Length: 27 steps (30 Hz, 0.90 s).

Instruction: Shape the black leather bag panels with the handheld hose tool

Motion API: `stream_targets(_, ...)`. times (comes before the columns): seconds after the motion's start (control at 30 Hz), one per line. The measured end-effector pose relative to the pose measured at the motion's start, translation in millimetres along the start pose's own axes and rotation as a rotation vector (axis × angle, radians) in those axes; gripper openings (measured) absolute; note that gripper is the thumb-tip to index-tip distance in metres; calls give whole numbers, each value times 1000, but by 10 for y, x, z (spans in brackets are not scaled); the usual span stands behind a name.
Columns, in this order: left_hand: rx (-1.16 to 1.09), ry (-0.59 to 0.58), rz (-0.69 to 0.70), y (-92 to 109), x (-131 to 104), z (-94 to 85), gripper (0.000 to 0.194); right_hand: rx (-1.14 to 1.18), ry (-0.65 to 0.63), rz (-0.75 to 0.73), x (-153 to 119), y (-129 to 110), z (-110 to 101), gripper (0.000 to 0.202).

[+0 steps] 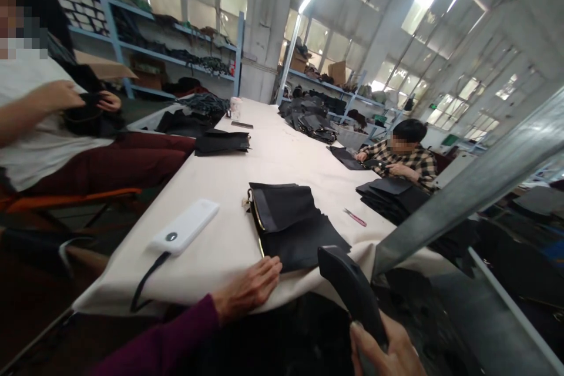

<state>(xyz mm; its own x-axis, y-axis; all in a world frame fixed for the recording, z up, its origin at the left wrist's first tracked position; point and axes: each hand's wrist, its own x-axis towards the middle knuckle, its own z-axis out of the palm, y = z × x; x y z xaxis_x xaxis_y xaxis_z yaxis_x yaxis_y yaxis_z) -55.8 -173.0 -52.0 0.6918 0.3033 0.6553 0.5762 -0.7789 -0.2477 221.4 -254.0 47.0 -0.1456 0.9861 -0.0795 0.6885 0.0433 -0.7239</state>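
On the cream-covered table lies a stack of black fabric pieces, with a gold-coloured metal edge and a small fastener on its left side. My left hand lies at the table's near edge, fingers stretched out and fingertips touching the stack's lower left corner. In my right hand, fingers wrap round a black, curved hand-held tool with a blunt, flat end. I cannot make out its exact kind. Its tip is raised beside the stack's lower right corner.
A white power bank with a black cable lies left. Red-handled snips lie right, near a slanting metal post. Black fabric piles stand farther back. Two people sit working, one left, one right.
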Motion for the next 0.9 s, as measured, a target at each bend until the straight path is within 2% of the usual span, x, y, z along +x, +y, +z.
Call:
stream_targets(0.07, -109, 35, -172, 153, -140, 69, 26, 26, -34, 20, -44, -1, 29, 38)
stream_targets(0.17, -334, 180, -614, 205, -108, 15, 17, 64, -76, 7, -65, -26, 65, 35)
stream_targets(0.27, -667, 281, -1132, 57, 111, -83, 22, 72, -70, -23, -48, -45, 103, 33)
stream_targets(0.33, -933, 382, -1377, -98, 285, -119, 29, 76, -60, -50, -27, -55, 135, 31)
stream_targets(0.37, -1053, 433, -1456, -176, 364, -125, 31, 81, -56, -64, -16, -61, 153, 30)
stream_targets(0.43, -1220, 494, -1554, -311, 488, -108, 32, 111, -74, -84, 4, -80, 191, 28)
stream_targets(0.5, -1318, 488, -1607, -414, 553, -64, 34, 155, -96, -101, 18, -110, 224, 26)
stream_targets(0.7, -1535, 306, -1691, -602, 521, 44, 29, 182, -120, -103, 0, -202, 289, 21)
stream_targets(0.9, -1559, 255, -1733, -611, 524, 39, 33, 76, -188, -11, -80, -171, 496, 19)
